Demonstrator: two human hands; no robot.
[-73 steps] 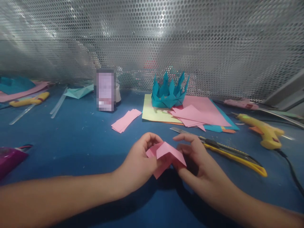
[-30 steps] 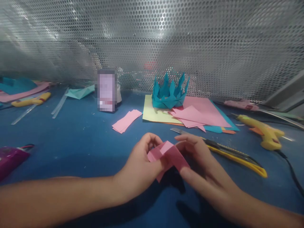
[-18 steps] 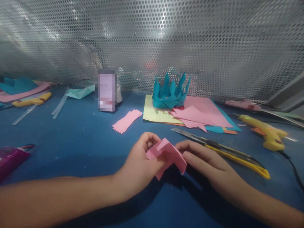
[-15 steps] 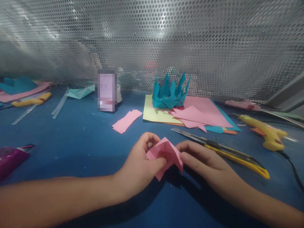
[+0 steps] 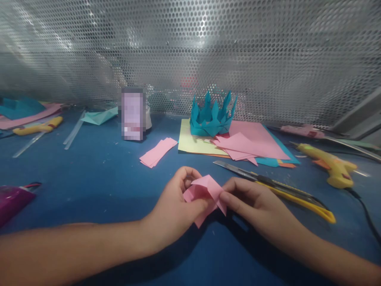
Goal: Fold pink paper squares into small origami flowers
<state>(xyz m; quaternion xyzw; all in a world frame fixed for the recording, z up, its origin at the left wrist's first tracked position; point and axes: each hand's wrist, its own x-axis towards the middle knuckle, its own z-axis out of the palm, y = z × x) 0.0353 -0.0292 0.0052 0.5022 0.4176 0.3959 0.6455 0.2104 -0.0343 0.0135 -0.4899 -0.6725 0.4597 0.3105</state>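
A folded piece of pink paper (image 5: 208, 186) is held between both hands above the blue table, its folds partly spread apart. My left hand (image 5: 178, 202) is closed on its left side, with the thumb inside the fold. At the right edge, my right hand (image 5: 250, 200) pinches the paper between thumb and fingers. Just beyond the right hand lies a yellow-handled utility knife (image 5: 276, 190) with its blade out. A teal folded-paper crown (image 5: 210, 121) stands farther back on stacked sheets.
Pink paper strips (image 5: 158, 152) lie left of the coloured paper sheets (image 5: 258, 139). A yellow glue gun (image 5: 330, 163) with a cord is at right, another yellow glue gun (image 5: 38, 126) at left. A blurred-out phone (image 5: 132, 115) stands near the perforated metal wall (image 5: 166, 59).
The upper flap of the pink paper has bent over toward the left. My right hand has moved slightly left and grips the paper's right edge more closely.
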